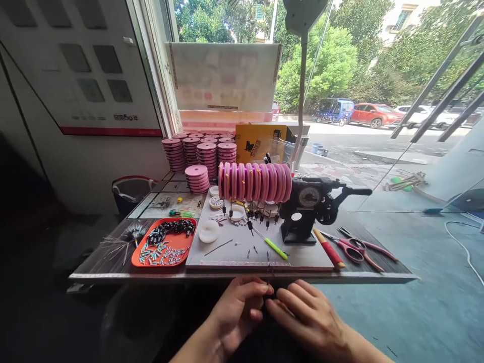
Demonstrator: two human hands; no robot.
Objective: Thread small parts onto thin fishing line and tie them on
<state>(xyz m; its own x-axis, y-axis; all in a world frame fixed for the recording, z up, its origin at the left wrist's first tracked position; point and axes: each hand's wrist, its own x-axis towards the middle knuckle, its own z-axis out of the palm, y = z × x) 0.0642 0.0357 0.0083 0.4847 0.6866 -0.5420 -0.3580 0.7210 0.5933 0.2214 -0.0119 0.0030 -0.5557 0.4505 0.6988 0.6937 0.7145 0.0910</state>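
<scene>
Just in front of the table's front edge, my left hand [242, 305] pinches a small dark piece between thumb and forefinger, too small to name. Beside it, my right hand [308, 310] has its fingers curled together, and what they hold is hidden. Above both hands, a row of pink line spools [255, 182] sits on the shaft of a black hand-crank winder [310, 199]. Dark little pieces hang below the spools. Small metal bits and a green-handled hook tool [276, 248] lie on the white board [227, 257].
To the left is an orange tray [138, 256] with black, teal and silver small parts. Stacks of pink spools [206, 156] stand behind. On the right lie scissors [350, 249], pliers [372, 252] and a red-wrapped stick [328, 248]. A white round dish [208, 232] sits on the board.
</scene>
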